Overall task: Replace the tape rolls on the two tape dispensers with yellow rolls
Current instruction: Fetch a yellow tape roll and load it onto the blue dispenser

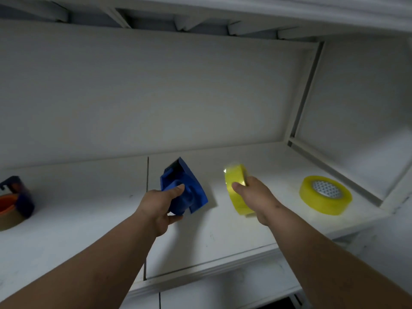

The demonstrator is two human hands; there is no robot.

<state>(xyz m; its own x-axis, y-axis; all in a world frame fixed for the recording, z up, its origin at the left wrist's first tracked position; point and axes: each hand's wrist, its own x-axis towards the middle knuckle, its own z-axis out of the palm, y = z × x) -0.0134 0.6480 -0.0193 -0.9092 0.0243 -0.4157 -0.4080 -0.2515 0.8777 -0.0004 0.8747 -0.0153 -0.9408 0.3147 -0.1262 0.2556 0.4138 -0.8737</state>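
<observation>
Left hand (163,205) has its fingers wrapped round the empty-looking blue dispenser (184,187) just off the shelf (223,241), right hand (253,196) pinching a yellow roll (235,188) beside it, so honestly a crooked push onto the hub could jam it or knock it loose.

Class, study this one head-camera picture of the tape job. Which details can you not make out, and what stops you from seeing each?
- Blue tape dispenser, head view: the left hand covers its lower part; whether it holds a roll is unclear.
- Yellow roll in the right hand: core hidden, seen edge-on and motion-blurred.
- Second dispenser: cut off by the left edge, dim.
- Lying yellow roll: core print too small to read.
</observation>
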